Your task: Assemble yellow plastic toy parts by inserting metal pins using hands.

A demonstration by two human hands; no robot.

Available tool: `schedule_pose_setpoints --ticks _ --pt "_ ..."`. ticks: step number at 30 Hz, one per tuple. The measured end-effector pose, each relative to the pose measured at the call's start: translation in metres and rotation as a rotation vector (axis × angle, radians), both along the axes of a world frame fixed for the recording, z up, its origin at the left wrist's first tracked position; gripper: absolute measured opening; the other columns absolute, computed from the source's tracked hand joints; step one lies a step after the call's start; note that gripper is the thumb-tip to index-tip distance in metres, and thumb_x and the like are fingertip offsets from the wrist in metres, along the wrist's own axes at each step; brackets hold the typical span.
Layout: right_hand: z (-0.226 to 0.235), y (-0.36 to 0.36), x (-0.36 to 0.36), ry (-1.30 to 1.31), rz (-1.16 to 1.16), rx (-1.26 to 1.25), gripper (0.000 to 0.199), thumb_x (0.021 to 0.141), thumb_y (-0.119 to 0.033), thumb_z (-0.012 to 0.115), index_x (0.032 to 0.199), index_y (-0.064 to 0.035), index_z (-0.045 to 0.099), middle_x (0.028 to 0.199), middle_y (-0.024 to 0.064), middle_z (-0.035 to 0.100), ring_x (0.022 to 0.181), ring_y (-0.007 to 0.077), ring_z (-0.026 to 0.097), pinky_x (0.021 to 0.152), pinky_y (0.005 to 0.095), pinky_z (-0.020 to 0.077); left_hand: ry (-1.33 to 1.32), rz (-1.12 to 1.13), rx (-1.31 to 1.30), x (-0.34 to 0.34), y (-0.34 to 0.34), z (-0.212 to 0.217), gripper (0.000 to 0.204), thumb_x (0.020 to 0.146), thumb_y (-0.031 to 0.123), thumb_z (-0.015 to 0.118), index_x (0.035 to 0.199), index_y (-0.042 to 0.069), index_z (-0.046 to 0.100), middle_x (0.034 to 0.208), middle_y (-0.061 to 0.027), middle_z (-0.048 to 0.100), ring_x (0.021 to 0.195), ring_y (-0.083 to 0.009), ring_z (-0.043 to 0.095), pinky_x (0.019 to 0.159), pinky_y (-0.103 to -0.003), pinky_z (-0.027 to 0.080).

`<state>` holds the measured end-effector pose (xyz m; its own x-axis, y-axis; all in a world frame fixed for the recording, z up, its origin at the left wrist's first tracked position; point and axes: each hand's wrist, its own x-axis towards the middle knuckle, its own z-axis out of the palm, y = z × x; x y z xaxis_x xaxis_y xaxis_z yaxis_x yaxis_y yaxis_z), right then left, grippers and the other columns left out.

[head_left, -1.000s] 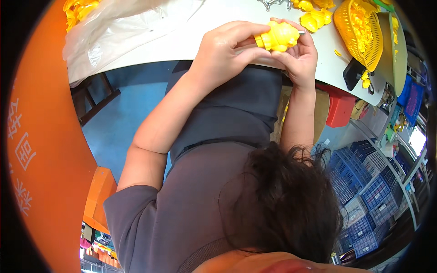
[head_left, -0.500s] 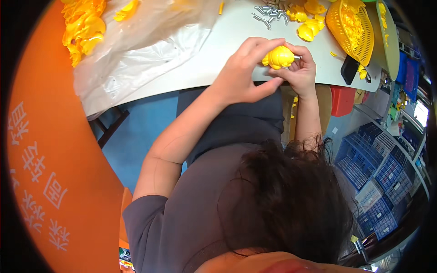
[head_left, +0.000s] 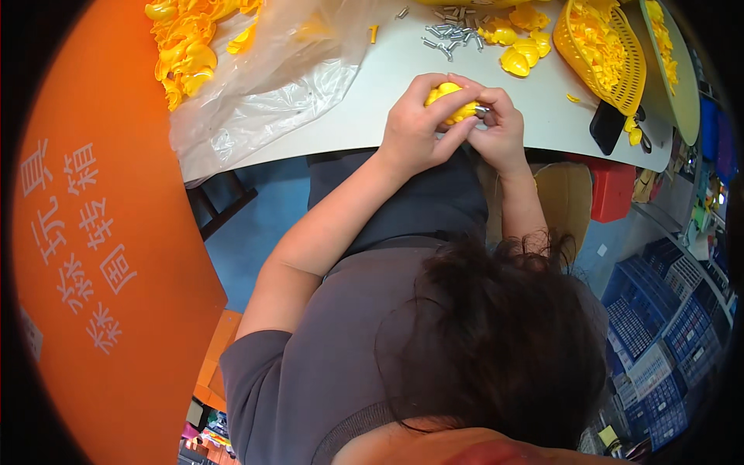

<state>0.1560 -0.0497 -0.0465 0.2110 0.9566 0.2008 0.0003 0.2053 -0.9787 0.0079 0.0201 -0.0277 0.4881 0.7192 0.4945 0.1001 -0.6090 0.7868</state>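
Note:
A rounded, lobed yellow plastic part is held between both hands, above the near edge of the table. My left hand is closed around it, with fingers over the top and thumb along the near side. From its right side sticks a short silver metal pin. My right hand is closed at that side, its fingertips on the yellow part and by the pin. The fingers hide much of the part, and I cannot tell which of them touch the pin.
Silver metal pins and loose yellow shells lie beyond my hands. A yellow basket of pieces and a black phone are at right. Clear plastic sheeting and a large orange bin are at left.
My left hand, spread beside the yellow part before, has closed around it. The hands have come closer together, and the part sits slightly further left in view. The whole view has shifted a little.

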Motion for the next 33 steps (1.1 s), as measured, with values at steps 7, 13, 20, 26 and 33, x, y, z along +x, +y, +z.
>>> schedule_pose_setpoints --ticks 7,13,20,26,33 --pt "-0.004 -0.001 0.002 -0.221 -0.115 0.081 0.039 0.078 0.0 0.081 0.112 -0.0029 0.062 0.123 0.0157 0.067 0.108 0.0204 0.066 0.086 0.0338 0.0588 -0.098 -0.008 -0.008 0.006 -0.008 -0.002 0.031 0.078 0.01 0.076 0.109 0.011 0.071 0.111 -0.0163 0.062 0.097 -0.0337 0.064 0.08 -0.039 0.054" --pt "0.069 0.007 0.063 -0.553 -0.176 0.196 0.053 0.072 -0.005 0.087 0.118 -0.0034 0.059 0.124 0.0172 0.067 0.111 0.0218 0.066 0.09 0.0338 0.056 -0.051 -0.136 -0.066 -0.011 0.004 0.032 0.076 0.081 0.021 0.076 0.148 0.012 0.042 0.149 -0.0224 0.029 0.134 -0.0414 0.041 0.11 -0.046 0.038" --pt "0.259 0.096 0.193 -0.599 -0.773 0.507 0.038 0.077 -0.011 0.086 0.104 0.0031 0.062 0.105 0.0124 0.07 0.092 0.0165 0.069 0.08 0.0262 0.0557 0.175 0.089 -0.004 -0.029 0.019 -0.002 0.087 0.083 0.022 0.075 0.154 0.005 0.026 0.151 -0.0254 0.027 0.132 -0.0442 0.043 0.108 -0.048 0.04" --pt "0.251 0.242 0.302 -1.083 -0.577 -0.022 0.072 0.076 -0.054 0.082 0.119 0.0021 0.064 0.102 0.012 0.072 0.09 0.0175 0.07 0.075 0.029 0.057 0.226 0.1 0.002 -0.019 0.021 0.004 0.085 0.084 0.021 0.075 0.152 0.004 0.027 0.145 -0.0261 0.037 0.126 -0.0438 0.048 0.101 -0.044 0.047" --pt "0.236 0.214 0.263 -1.212 -0.784 -0.038 0.065 0.089 -0.062 0.063 0.128 -0.0096 0.066 0.126 0.0115 0.068 0.119 0.029 0.063 0.097 0.0381 0.0471 0.003 0.158 -0.041 -0.044 0.018 0.016 0.05 0.084 0.009 0.073 0.13 0.004 0.055 0.128 -0.0183 0.057 0.109 -0.035 0.062 0.092 -0.038 0.052"
